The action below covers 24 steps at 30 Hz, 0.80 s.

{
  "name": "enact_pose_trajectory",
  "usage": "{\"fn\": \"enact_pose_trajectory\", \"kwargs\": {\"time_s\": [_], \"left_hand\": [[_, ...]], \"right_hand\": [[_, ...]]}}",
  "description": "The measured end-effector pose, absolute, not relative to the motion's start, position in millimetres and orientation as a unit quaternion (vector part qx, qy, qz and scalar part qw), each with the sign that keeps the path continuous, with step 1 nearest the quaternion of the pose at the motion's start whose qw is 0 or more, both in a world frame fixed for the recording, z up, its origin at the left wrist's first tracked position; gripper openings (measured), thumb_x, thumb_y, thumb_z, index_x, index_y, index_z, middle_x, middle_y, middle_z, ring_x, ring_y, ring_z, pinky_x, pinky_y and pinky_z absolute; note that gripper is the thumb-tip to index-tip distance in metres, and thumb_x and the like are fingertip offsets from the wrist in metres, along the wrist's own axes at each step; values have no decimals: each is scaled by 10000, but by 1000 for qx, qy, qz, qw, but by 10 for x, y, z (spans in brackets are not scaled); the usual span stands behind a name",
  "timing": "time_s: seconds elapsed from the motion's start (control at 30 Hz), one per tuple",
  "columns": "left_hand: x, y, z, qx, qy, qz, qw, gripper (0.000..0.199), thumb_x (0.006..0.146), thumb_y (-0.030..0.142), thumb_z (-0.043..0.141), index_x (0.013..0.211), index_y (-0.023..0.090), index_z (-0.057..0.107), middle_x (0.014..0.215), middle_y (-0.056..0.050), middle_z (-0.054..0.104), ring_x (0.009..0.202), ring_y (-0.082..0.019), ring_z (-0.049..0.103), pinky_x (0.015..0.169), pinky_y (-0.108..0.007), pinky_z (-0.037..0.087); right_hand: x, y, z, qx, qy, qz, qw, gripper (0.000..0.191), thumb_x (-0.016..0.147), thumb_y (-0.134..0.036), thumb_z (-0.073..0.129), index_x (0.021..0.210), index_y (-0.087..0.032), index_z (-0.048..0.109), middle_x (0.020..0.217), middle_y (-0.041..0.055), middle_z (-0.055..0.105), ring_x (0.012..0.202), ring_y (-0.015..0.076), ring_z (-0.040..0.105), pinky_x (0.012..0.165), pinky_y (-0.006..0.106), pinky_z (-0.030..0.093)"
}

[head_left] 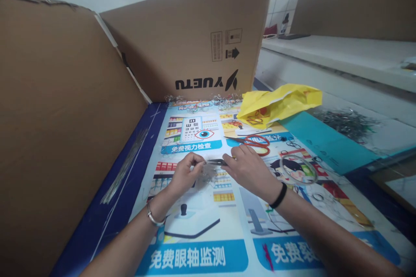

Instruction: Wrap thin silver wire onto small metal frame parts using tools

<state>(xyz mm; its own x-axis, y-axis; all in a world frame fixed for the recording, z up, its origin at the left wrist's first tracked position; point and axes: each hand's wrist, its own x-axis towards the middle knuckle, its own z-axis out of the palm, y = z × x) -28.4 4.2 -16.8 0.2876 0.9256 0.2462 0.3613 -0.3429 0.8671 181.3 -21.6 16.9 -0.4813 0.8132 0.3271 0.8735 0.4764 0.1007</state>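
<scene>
Near the middle of the view, my left hand (186,174) is closed in a pinch on a thin wire piece, with a tangle of fine wire (208,175) hanging just right of its fingers. My right hand (248,168) is wrapped round dark-tipped pliers (217,162), whose jaws point left and reach close to my left fingertips. Most of the tool's handle is hidden in the palm. Red-handled scissors (258,143) lie just beyond my right hand, blades pointing left.
Cardboard panels (182,39) stand left and behind. A yellow bag (282,101) lies at the back right, near a wire heap (347,124). A clear ring (298,169) sits right of my hand. Straight wires (125,166) lie left on the printed sheet's (195,225) blue border.
</scene>
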Motion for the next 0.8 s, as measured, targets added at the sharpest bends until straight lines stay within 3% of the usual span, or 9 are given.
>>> {"fn": "enact_pose_trajectory", "kwargs": {"time_s": [0.3, 0.53, 0.8], "left_hand": [[-256, 17, -155, 706, 478, 402, 332, 56, 795, 195, 511, 746, 171, 525, 712, -2, 579, 668, -116, 538, 657, -252, 441], [-256, 2, -160, 734, 452, 441, 251, 37, 799, 159, 511, 779, 172, 538, 803, -25, 617, 768, -132, 587, 715, -264, 467], [-280, 23, -178, 797, 390, 437, 147, 91, 804, 99, 495, 793, 180, 535, 827, -37, 619, 825, -144, 600, 747, -282, 476]], "right_hand": [[1742, -262, 139, -478, -859, -147, 112, 133, 861, -230, 488, 899, -175, 602, 822, 85, 540, 809, 230, 443, 719, 355, 280], [1777, -246, 159, -519, -843, -62, 129, 221, 866, -349, 482, 883, -194, 638, 834, 83, 552, 845, 220, 460, 752, 333, 304], [1882, -203, 231, -526, -835, 73, 141, 247, 865, -354, 471, 880, -205, 667, 784, 56, 571, 799, 179, 525, 715, 269, 359]]}}
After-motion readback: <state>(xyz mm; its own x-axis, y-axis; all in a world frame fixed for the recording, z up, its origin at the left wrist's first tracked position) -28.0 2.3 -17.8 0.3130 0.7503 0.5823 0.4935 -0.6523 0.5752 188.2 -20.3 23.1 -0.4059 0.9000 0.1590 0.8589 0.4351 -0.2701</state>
